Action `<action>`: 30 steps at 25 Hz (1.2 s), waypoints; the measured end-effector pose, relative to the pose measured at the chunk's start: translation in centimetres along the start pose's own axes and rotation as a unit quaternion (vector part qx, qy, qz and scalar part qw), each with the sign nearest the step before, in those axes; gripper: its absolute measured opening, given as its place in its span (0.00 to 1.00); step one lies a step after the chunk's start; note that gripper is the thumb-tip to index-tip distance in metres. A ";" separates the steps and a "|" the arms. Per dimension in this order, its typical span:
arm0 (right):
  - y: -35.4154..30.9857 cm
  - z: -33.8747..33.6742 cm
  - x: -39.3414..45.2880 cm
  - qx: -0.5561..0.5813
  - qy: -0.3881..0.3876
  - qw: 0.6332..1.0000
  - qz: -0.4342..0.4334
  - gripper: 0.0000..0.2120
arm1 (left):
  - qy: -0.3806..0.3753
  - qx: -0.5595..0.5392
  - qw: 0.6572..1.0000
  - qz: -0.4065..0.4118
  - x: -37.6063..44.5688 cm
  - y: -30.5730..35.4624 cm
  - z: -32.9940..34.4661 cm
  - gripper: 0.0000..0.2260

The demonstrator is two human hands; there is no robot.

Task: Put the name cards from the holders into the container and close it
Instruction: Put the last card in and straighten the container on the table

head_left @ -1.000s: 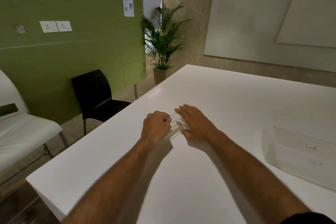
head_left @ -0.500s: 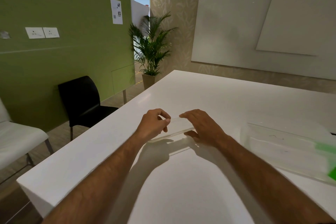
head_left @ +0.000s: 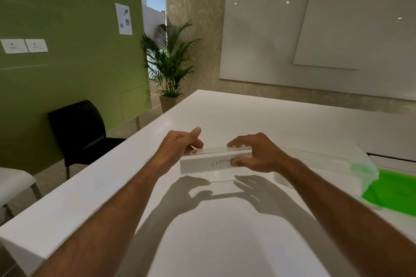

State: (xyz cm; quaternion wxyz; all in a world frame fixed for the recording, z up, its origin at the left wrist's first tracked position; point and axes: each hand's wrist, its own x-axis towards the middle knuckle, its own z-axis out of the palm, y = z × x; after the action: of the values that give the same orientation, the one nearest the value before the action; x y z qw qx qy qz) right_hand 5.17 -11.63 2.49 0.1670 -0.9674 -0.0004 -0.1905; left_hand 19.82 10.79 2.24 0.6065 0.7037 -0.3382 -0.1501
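Hands lifted above the worktop: my right hand grips a clear holder, card inside (reads "ELEPHA…"); left hand's fingers pinch its end. Container waits, open, alongside.

A big white tabletop fills the room. On the left is a green wall with two white switches and a paper sheet. A black chair stands below it. A potted plant stands past the tabletop's far left corner. A whiteboard hangs on the beige wall.
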 end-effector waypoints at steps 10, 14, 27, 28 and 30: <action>1.9 -5.4 -4.4 0.215 0.097 0.961 0.146 0.27 | -0.076 -0.057 0.993 0.067 -0.3 0.4 4.3 0.15; 2.8 -6.9 -6.5 0.219 0.094 0.957 0.165 0.27 | -0.087 -0.054 0.992 0.080 0.4 1.1 6.6 0.12; 9.0 -14.9 -12.3 0.090 0.062 0.963 0.247 0.28 | -0.152 0.093 0.972 0.152 5.4 4.8 17.5 0.06; 9.6 -15.2 -12.7 0.074 0.059 0.963 0.251 0.29 | -0.153 0.109 0.970 0.156 5.8 4.9 18.3 0.07; 10.7 -15.8 -13.3 0.048 0.050 0.964 0.257 0.26 | -0.153 0.145 0.964 0.164 6.6 5.2 19.8 0.08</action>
State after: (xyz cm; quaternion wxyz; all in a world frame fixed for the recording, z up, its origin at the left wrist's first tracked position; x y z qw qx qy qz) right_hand -12.28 -26.00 7.90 0.2569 -0.9148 0.2476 -0.1892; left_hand 10.74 -8.61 4.20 0.4557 0.6876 -0.5556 -0.1038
